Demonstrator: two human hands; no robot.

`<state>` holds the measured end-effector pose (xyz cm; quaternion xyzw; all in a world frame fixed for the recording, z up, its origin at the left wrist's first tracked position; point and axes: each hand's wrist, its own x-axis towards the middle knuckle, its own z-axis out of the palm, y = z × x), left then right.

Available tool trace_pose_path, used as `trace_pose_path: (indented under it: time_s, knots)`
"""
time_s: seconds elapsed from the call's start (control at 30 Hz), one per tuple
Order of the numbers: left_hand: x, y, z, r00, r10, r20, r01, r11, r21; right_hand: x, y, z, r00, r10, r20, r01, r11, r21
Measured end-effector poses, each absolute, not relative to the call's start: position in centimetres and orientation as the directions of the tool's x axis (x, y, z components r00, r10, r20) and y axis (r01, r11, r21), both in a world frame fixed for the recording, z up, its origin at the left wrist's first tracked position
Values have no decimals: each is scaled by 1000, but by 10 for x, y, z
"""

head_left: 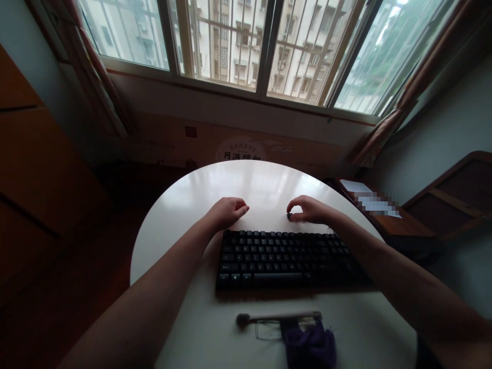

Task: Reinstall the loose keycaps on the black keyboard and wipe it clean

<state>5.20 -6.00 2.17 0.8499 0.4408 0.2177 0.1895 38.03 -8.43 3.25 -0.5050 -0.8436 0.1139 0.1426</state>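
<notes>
My left hand [229, 211] rests on the white table just behind the left end of a black keyboard [277, 277]. Its fingers are curled closed with the thumb against them; anything inside is hidden. Behind the middle of the keyboard, my right hand [307, 209] pinches a small black piece [289, 216] between thumb and fingertips, low over the tabletop. The piece looks like a keycap, though it is too small to be sure. The keyboard lies flat with its keys up, and my right forearm covers its right end.
In front of the keyboard lie a thin-handled brush [243, 320], a wire loop tool [265, 338] and a purple cloth [309, 346]. The round white table [161, 236] has a curved far edge. Papers [355, 187] lie on a wooden surface at the right. Barred windows stand beyond.
</notes>
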Motion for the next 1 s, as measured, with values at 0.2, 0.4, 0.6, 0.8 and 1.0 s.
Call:
trace_pose_path:
  time_s: [0.2, 0.4, 0.6, 0.8, 1.0]
  knots:
    - [50, -57, 24, 520, 821, 235, 649, -558, 516, 372, -88, 35, -415, 897, 155, 831, 443, -338]
    - [51, -59, 27, 529, 817, 229, 644, -562, 519, 375, -147, 64, -315, 867, 386, 743, 478, -468]
    - [59, -66, 32, 563, 804, 190, 645, -572, 507, 392, -244, 48, -430, 850, 305, 675, 527, -517]
    - [63, -67, 28, 585, 796, 156, 644, -572, 508, 388, -286, 21, -408, 871, 275, 696, 491, -524]
    - [61, -65, 24, 579, 799, 162, 637, -568, 521, 378, -280, 18, -409, 867, 284, 722, 498, -480]
